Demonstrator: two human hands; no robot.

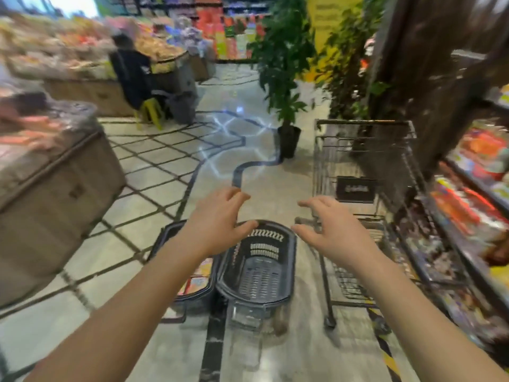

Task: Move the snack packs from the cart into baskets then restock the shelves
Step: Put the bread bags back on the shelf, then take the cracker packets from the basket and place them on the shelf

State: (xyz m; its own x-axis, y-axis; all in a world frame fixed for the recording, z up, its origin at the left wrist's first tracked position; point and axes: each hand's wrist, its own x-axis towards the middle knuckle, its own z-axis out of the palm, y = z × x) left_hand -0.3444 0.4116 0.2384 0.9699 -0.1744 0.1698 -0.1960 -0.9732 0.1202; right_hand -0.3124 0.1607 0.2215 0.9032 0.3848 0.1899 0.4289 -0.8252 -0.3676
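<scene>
Head view: your left hand (217,216) and right hand (330,230) both reach out in front of you, fingers spread wide and lightly bent, holding nothing. The left hangs over the far ends of two baskets standing side by side on the floor. Its thumb crosses the rim of the empty basket (259,279) in the picture, though whether it touches I cannot tell. The right hangs between that basket and the cart (363,122).

The only snack packs (198,274) you can pick out clearly lie in the left basket (168,232), half hidden under your forearm. The cart's wire looks bare from here, but blur makes that uncertain. The shelves (468,194) run along your right, just beyond the cart.

Judging from this, a basket is about to be picked up or shifted. If you take the loaded one by its far rim alone, it will likely tilt and spill packs onto the floor. The baskets stand so close together that pulling one may drag the other. The cart is on wheels and near your right hand, so a knock could roll it into the shelves. The whole frame is smeared, so your head seems to be moving and your reach may land off the mark.
</scene>
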